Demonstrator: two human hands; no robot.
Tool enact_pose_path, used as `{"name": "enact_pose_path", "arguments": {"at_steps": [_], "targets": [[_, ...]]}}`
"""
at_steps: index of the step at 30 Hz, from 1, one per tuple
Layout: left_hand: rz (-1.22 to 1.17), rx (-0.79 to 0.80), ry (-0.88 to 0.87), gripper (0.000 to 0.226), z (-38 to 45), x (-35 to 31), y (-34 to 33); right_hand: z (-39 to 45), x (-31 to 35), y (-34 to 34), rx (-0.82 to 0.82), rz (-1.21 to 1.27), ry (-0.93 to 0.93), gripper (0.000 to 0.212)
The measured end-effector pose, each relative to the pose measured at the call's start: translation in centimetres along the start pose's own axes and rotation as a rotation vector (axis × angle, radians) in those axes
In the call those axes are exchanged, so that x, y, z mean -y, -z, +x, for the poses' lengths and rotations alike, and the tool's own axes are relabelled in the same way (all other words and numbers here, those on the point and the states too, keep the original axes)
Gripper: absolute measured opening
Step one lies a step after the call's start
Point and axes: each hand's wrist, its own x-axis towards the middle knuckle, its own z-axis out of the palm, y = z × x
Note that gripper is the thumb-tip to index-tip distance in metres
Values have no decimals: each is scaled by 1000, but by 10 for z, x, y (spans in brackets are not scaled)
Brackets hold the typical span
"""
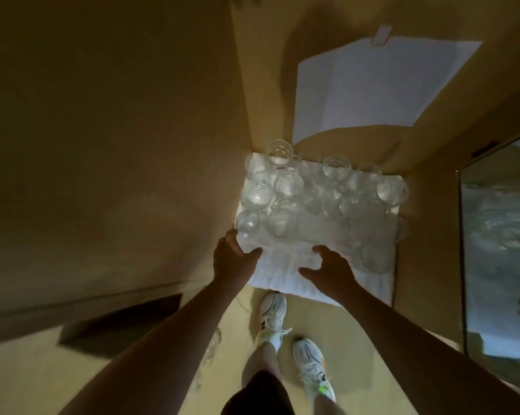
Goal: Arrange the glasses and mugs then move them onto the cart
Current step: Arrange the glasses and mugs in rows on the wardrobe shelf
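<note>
Several clear glasses and mugs (285, 187) stand crowded on a white cloth (285, 277) over a low surface in front of me; more glasses (375, 256) sit along its right side. My left hand (234, 259) hovers at the cloth's near left part, just below a small round glass (247, 222), fingers spread and holding nothing. My right hand (332, 271) is over the near middle of the cloth, thumb and fingers spread toward the left hand, also holding nothing. The frame is dim and blurred.
A beige wall runs along the left of the cloth. A white sheet (384, 85) lies beyond the glasses. A framed dark panel (498, 241) stands at the right. A dark mat (117, 322) lies at lower left. My feet in white sneakers (272, 316) stand close to the cloth's near edge.
</note>
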Motion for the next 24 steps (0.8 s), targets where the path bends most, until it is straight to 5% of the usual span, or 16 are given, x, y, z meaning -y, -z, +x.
{"name": "enact_pose_path", "arguments": {"at_steps": [12,17,24], "targets": [[-15,-26,111,106,96,26,-51,108,-11,-44,53,191,-132,77],[1,-57,87,99,119,38,-75,146,-18,-47,56,208,-133,80],[32,-138,50,81,132,40,-89,163,-23,-62,69,350,-183,39]]}}
